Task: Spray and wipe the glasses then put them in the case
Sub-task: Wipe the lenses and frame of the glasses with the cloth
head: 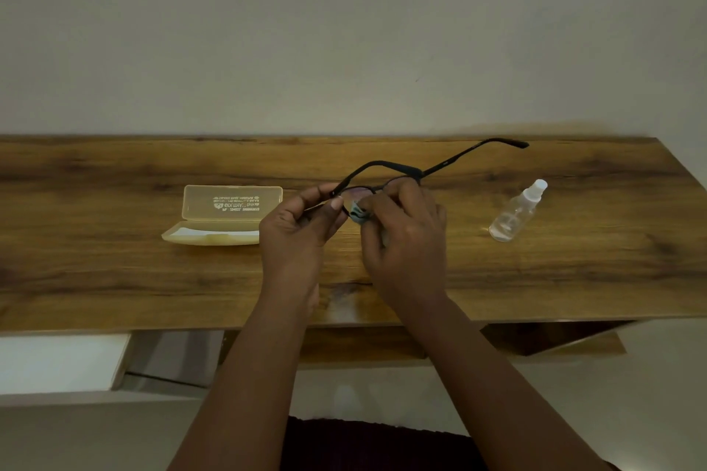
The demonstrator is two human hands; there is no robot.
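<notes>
glasses (386,174) sit in the air just above the middle of the worktop (114,271), arms unfolded and pointing away toward the wall, so both lenses face the person and can be reached. the left hand (302,233) pinches the frame at its left hinge between thumb and fingers, which steadies it without touching the lens. the right hand (401,229) is closed over a small blue-grey cloth (356,213), pressing it to a lens near the bridge; most of the cloth is hidden in the fingers, and which face of the lens it touches cannot be told. this looks like the wiping step, so the spraying is probably done. the bottle (516,212) lies tipped on its side to the right, well apart from the hands, nozzle pointing away, within reach of the right hand. the case (225,218) lies open to the left, lid up toward the wall, near the left hand, ready to take the glasses once the arms are folded. the thin frame could twist if the cloth is pushed hard, hence the grip close to the hinge.
</notes>
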